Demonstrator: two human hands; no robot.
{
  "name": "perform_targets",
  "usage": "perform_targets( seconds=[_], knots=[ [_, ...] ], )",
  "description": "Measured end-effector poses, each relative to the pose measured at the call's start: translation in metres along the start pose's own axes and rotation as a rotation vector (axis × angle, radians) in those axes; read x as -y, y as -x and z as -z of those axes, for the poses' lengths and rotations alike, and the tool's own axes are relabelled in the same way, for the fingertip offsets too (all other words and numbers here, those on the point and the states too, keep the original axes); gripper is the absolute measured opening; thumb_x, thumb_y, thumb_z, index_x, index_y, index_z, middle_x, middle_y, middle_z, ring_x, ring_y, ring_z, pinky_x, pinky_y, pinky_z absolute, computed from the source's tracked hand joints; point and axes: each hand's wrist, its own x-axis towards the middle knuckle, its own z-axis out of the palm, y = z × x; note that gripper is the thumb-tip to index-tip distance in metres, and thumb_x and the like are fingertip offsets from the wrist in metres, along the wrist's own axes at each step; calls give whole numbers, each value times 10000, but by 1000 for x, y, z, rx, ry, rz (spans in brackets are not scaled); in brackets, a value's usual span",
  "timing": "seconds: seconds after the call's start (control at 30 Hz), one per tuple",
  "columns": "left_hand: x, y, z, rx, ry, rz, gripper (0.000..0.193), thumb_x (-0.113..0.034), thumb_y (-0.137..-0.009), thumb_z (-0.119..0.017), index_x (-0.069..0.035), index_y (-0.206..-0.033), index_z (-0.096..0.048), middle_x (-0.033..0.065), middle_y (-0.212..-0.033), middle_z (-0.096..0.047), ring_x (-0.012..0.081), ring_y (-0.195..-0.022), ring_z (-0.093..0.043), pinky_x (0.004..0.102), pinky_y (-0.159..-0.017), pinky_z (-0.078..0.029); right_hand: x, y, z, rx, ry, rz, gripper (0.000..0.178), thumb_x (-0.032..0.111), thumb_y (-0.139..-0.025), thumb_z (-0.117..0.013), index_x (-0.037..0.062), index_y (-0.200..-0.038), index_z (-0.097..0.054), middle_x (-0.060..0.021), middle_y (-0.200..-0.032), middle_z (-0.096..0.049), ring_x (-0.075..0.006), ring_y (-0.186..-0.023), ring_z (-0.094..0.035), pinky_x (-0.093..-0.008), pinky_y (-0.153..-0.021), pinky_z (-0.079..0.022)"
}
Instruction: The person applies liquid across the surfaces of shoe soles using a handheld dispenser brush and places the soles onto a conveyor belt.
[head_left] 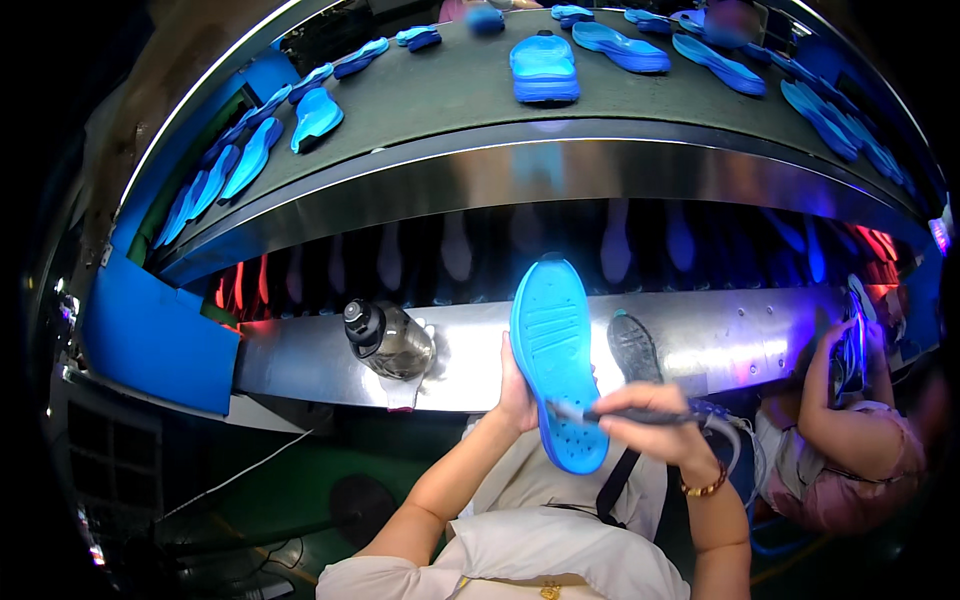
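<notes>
A bright blue shoe sole (553,335) stands nearly upright in front of my body, its inner face with ridges and small holes turned up to me. My left hand (517,390) grips it by its left edge, the fingers partly hidden behind it. In my right hand (650,425) is a dark-handled brush (640,413). Its pale, blurred tip (568,410) is at the lower, dotted part of the sole, and I cannot tell whether it touches. A pale tube (735,440) runs close behind the right hand.
A metal ledge (480,335) carries a dark bottle (388,340) on the left and a dark grey sole-shaped piece (633,345). Beyond it, a conveyor belt (440,100) bears several blue soles (545,70). At the right, a co-worker's arms (850,430) hold another sole.
</notes>
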Motion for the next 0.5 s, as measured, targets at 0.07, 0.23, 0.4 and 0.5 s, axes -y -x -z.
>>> perform_targets(
  seconds=[0.07, 0.23, 0.4, 0.5],
  knots=[
    [9, 1, -15, 26, 50, 30, 929, -746, -759, -61, -28, -1234, -410, 221, -1051, -546, 338, -947, -557, 479, -859, -435, 21, -22, 7, -215, -192, -98, 144, 10, -749, -625, -29, -886, -642, -60, -765, -640, -89, -679, -587, -203, -612, -465],
    [19, 2, -34, 168, 157, 74, 896, -746, -766, -118, -54, -1278, -365, 190, -1153, -503, 316, -1024, -521, 451, -886, -426, 15, -39, 0, -215, -13, 113, 164, 14, -730, -643, -24, -889, -645, -86, -806, -643, -121, -724, -601, -239, -657, -474],
    [12, -1, -25, 372, 93, 65, 906, -764, -744, -128, -81, -1300, -340, 165, -1182, -493, 312, -1026, -525, 447, -896, -425, 23, -30, 16, -221, -349, -13, 169, -26, -741, -613, -40, -908, -634, -127, -839, -651, -141, -737, -617, -253, -670, -499],
    [14, -1, -46, 49, 39, 63, 877, -741, -766, -116, -78, -1290, -351, 157, -1162, -506, 298, -1020, -525, 431, -898, -426, 17, -29, 17, -188, -129, 14, 164, -16, -732, -627, -33, -895, -637, -116, -836, -652, -142, -758, -617, -252, -690, -493]
  ],
)
